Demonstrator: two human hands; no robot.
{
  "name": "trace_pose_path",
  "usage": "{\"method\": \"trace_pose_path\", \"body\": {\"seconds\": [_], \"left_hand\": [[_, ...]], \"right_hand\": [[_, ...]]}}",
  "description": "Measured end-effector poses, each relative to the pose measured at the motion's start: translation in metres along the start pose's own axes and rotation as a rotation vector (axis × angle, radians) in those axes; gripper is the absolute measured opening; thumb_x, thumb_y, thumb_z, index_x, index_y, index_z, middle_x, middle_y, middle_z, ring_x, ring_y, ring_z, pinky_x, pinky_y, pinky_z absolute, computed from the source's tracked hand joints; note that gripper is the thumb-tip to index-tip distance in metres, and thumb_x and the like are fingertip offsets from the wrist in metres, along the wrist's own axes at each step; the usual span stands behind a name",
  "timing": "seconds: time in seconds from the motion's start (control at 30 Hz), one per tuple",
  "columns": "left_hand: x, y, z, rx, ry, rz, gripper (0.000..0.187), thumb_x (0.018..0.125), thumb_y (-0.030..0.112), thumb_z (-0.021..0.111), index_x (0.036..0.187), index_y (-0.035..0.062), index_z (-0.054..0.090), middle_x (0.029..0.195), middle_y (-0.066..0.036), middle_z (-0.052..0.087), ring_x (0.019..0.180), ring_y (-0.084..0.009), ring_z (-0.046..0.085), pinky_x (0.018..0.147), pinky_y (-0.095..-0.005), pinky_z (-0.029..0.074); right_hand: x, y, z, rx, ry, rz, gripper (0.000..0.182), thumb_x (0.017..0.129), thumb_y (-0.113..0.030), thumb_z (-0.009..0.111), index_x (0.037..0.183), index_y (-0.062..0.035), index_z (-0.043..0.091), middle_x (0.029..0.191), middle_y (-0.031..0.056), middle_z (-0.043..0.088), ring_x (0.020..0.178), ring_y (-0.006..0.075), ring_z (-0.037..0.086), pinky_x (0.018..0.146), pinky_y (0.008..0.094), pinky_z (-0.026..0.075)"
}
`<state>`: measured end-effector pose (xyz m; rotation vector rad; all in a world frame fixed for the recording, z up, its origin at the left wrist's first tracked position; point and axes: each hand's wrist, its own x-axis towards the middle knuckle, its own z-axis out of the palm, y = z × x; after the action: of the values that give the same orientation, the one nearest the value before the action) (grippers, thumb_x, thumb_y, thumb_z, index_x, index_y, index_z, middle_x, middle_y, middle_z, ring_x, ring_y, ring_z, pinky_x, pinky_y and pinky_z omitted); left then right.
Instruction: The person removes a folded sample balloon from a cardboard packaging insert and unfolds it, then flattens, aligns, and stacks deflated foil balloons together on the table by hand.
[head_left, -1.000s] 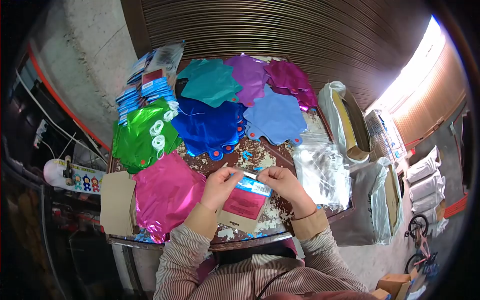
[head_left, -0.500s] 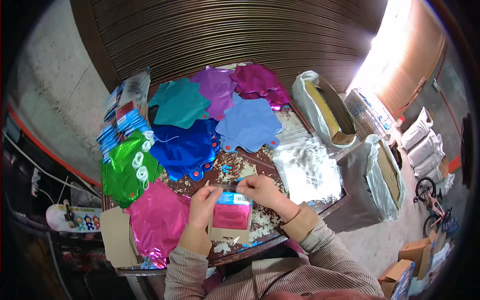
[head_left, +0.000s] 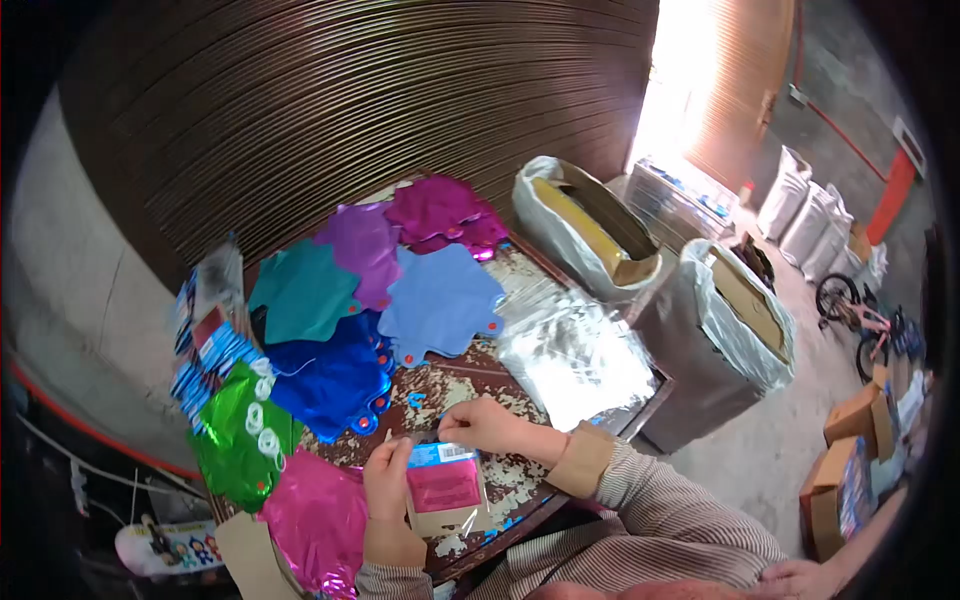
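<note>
A clear packet (head_left: 444,489) with a blue header, a pink foil piece and a brown card inside lies on the worn table (head_left: 470,372) in front of me. My left hand (head_left: 385,480) holds its left top corner. My right hand (head_left: 478,425) pinches the top edge at the right. Both hands close on the packet's upper rim.
Foil balloons lie spread out: pink (head_left: 318,517), green (head_left: 238,438), dark blue (head_left: 330,378), teal (head_left: 303,290), purple (head_left: 362,245), magenta (head_left: 440,212), light blue (head_left: 440,302). Finished packets (head_left: 205,340) are stacked at left. Clear bags (head_left: 570,350) lie right. Two lined cartons (head_left: 715,340) stand on the floor.
The view has swung right and up, showing more floor and boxes. Both hands stay on the packet's top edge, which now sits lower left in view.
</note>
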<state>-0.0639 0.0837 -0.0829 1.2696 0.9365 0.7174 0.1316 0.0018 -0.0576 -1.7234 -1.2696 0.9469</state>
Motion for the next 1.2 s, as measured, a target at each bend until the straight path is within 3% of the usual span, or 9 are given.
{"method": "trace_pose_path", "body": {"seconds": [0.17,0.23,0.6,0.93,1.07,1.2], "left_hand": [[-0.002,0.008,0.004,-0.062,-0.037,-0.041,0.016,0.088,0.012,0.060,0.092,-0.0033,0.065,0.090,-0.006,0.065,0.079,-0.0112,0.055,0.074,-0.0212,0.044],[-0.002,0.010,0.006,-0.003,0.034,0.001,0.013,0.087,0.010,0.060,0.089,-0.0029,0.064,0.089,-0.006,0.064,0.080,-0.0114,0.055,0.074,-0.0210,0.044],[0.009,-0.008,-0.003,-0.103,-0.064,-0.009,0.012,0.087,0.010,0.061,0.094,-0.0002,0.063,0.088,-0.005,0.063,0.078,-0.0106,0.055,0.073,-0.0208,0.044],[0.017,-0.028,0.000,-0.012,0.069,-0.066,0.029,0.088,0.024,0.061,0.098,-0.0027,0.066,0.091,-0.011,0.066,0.086,-0.0176,0.058,0.081,-0.0255,0.045],[0.039,-0.082,-0.019,-0.072,0.053,-0.075,0.031,0.084,0.022,0.063,0.103,-0.0023,0.065,0.095,-0.014,0.065,0.087,-0.0233,0.059,0.082,-0.0289,0.046],[0.059,-0.137,-0.042,0.017,0.089,-0.023,0.036,0.078,0.020,0.064,0.107,-0.0019,0.064,0.099,-0.016,0.064,0.088,-0.0286,0.060,0.084,-0.0321,0.048]], "right_hand": [[0.000,0.009,-0.001,0.049,0.005,-0.080,0.015,0.081,-0.019,0.065,0.086,-0.0059,0.070,0.071,0.0005,0.065,0.060,0.0133,0.056,0.061,0.0254,0.048],[0.002,0.013,0.001,0.051,-0.056,-0.119,0.016,0.084,-0.018,0.065,0.090,-0.0039,0.070,0.073,-0.0008,0.065,0.063,0.0095,0.055,0.062,0.0230,0.047],[0.005,0.006,-0.006,0.125,-0.127,0.006,0.017,0.085,-0.022,0.065,0.086,-0.0055,0.070,0.067,-0.0012,0.063,0.057,0.0096,0.053,0.057,0.0229,0.046],[0.008,-0.001,-0.008,0.121,-0.190,0.085,0.025,0.086,-0.028,0.064,0.074,-0.0069,0.068,0.058,-0.0023,0.057,0.049,0.0094,0.048,0.048,0.0230,0.042],[0.019,0.026,0.006,0.033,-0.187,-0.135,0.027,0.086,-0.030,0.064,0.071,-0.0075,0.067,0.057,-0.0026,0.056,0.048,0.0091,0.046,0.047,0.0230,0.040],[0.017,0.020,0.002,0.091,-0.223,-0.055,0.028,0.086,-0.030,0.064,0.071,-0.0073,0.066,0.057,-0.0024,0.056,0.048,0.0097,0.045,0.048,0.0243,0.041]]}}
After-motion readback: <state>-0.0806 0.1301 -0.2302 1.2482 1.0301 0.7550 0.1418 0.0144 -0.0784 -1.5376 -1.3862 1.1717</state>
